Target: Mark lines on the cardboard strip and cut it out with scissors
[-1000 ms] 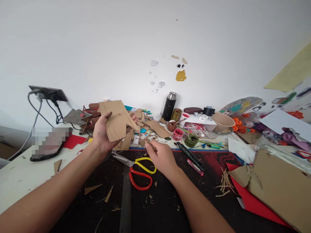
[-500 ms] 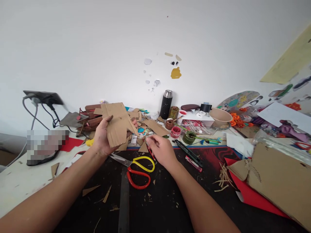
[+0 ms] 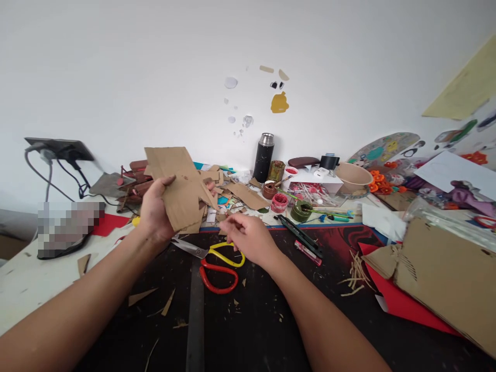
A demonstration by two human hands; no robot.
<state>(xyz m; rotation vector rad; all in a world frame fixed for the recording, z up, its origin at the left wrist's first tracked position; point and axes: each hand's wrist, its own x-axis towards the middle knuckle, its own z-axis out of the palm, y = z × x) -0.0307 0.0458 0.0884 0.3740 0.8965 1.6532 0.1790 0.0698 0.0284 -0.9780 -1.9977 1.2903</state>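
Note:
My left hand (image 3: 155, 212) grips a flat, roughly cut piece of cardboard (image 3: 180, 191), thumb on its near face and fingers behind it. The cardboard is raised and tilted over the back edge of the dark mat (image 3: 256, 330). To the right, my right hand (image 3: 248, 235) has its fingers curled together; whatever may be in them is hidden. Just below it lie open scissors (image 3: 219, 276) with one yellow and one red handle, their blades pointing left toward my left hand. A metal ruler (image 3: 196, 320) runs from under the scissors to the front.
Cardboard scraps (image 3: 248, 196) crowd the back. A black flask (image 3: 264, 157), red paint jar (image 3: 279, 202) and green paint jar (image 3: 301, 211) stand behind the mat. A dark green utility knife (image 3: 298, 235) lies right of my right hand. Large cardboard (image 3: 449, 279) covers the right side.
My left hand and the cardboard have shifted slightly left and up in view. My right hand has moved a little left, and a thin red object under its fingers is now out of sight.

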